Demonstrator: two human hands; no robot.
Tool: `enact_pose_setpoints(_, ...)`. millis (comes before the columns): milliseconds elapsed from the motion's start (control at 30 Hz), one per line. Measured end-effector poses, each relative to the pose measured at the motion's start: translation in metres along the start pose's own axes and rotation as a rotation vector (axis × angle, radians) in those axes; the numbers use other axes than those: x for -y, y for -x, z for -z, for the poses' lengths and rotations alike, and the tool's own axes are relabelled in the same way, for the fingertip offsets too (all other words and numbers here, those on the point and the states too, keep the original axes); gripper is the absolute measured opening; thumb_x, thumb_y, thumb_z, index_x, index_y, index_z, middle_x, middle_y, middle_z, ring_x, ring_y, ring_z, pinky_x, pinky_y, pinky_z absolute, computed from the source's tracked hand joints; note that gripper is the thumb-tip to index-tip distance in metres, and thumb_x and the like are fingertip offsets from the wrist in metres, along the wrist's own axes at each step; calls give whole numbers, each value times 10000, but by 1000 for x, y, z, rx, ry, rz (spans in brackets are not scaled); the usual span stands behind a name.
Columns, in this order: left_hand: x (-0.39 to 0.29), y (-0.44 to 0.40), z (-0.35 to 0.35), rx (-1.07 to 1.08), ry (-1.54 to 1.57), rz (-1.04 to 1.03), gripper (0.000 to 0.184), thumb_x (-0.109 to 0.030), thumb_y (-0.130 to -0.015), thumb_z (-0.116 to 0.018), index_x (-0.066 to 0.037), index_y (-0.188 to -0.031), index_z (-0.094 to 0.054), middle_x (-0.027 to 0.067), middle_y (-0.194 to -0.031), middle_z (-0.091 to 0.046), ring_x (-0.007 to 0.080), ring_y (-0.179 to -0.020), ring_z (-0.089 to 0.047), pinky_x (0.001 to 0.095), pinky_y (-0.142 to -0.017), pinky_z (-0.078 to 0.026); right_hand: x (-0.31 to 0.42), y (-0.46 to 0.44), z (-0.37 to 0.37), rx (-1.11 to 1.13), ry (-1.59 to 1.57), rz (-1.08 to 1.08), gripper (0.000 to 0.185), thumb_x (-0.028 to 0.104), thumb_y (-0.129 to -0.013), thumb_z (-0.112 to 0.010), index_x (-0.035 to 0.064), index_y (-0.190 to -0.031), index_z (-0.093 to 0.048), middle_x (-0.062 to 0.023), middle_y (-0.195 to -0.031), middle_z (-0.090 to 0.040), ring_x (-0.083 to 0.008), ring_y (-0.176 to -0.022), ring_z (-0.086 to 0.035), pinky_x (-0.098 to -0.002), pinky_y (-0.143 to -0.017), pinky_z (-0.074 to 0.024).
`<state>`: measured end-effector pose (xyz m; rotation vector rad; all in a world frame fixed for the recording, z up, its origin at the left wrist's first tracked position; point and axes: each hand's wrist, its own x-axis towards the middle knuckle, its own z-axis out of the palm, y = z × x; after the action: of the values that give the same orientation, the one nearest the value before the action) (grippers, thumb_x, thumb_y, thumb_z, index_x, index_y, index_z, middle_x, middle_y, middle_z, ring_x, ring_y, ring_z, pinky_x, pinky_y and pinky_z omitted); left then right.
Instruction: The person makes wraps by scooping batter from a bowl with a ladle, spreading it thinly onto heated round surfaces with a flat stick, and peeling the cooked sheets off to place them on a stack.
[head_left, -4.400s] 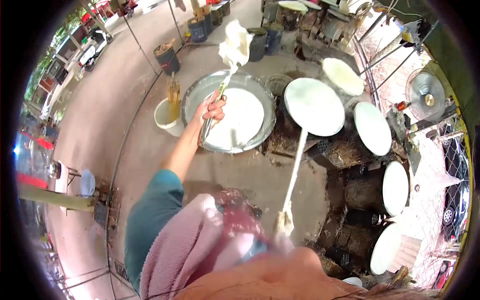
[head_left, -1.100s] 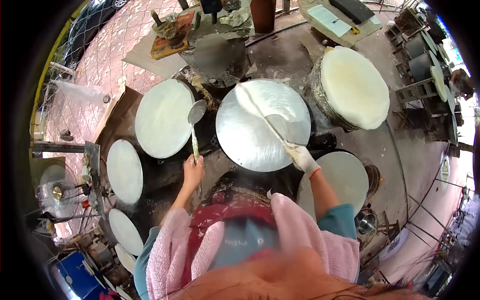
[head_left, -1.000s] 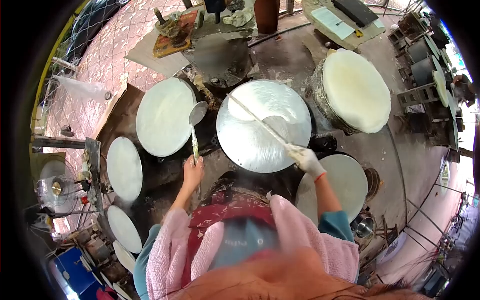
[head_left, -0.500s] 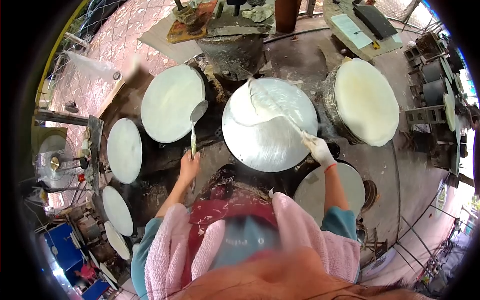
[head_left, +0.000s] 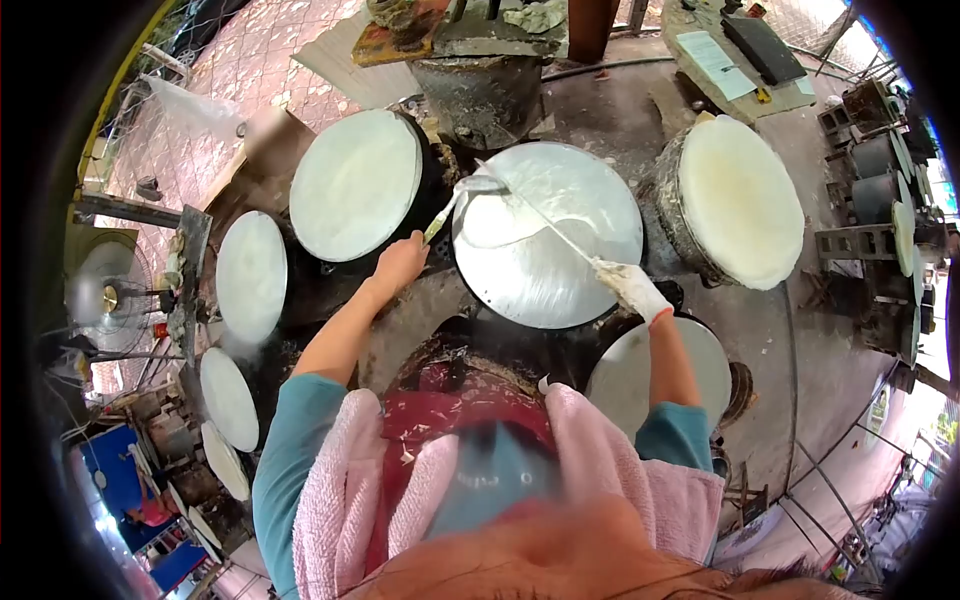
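A round metal griddle (head_left: 545, 290) lies in front of me, with a pale wet batter layer (head_left: 500, 220) over its upper left part. My left hand (head_left: 403, 262) is bare and closed round the handle of a ladle (head_left: 482, 184), whose bowl is over the griddle's upper left edge. My right hand (head_left: 632, 288), in a whitish glove with a red band at the wrist, grips a long thin stick (head_left: 556, 232). The stick reaches across the griddle to its upper left rim, over the batter.
Pale round sheets cover a griddle at the left (head_left: 357, 185), several further left and a drum at the right (head_left: 740, 200). Another round plate (head_left: 665, 375) lies near my right forearm. A soot-dark bucket (head_left: 480, 100) stands behind the griddle; a fan (head_left: 108, 300) is far left.
My left hand has moved up and right, bringing the ladle from beside the griddle to over its edge. The stick has shifted slightly across the batter. The view has turned a little.
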<state>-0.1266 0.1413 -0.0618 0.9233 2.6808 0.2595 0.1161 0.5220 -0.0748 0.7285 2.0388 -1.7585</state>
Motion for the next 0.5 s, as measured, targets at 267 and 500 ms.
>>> enact_pose_setpoints(267, 23, 112, -4, 275, -12, -115, 180, -155, -886, -480, -11, -991, -458, 239, -712, -621, 416, -663, -623, 516, -571, -488, -4, 100, -53, 70, -150, -222, 353, 269, -880, -650, 88, -1182, -623, 72, -635, -465, -32, -412, -334, -204, -361, -257)
enact_pose_setpoints(500, 30, 88, 31, 339, 452, -397, 177, -190, -912, -556, -23, -949, -508, 227, -701, -591, 395, -635, -598, 458, -602, -468, 7, 99, -226, -78, -1144, -120, 203, 273, -896, -635, 130, -1036, -599, 59, -604, -429, -66, -450, -379, -229, -402, -312)
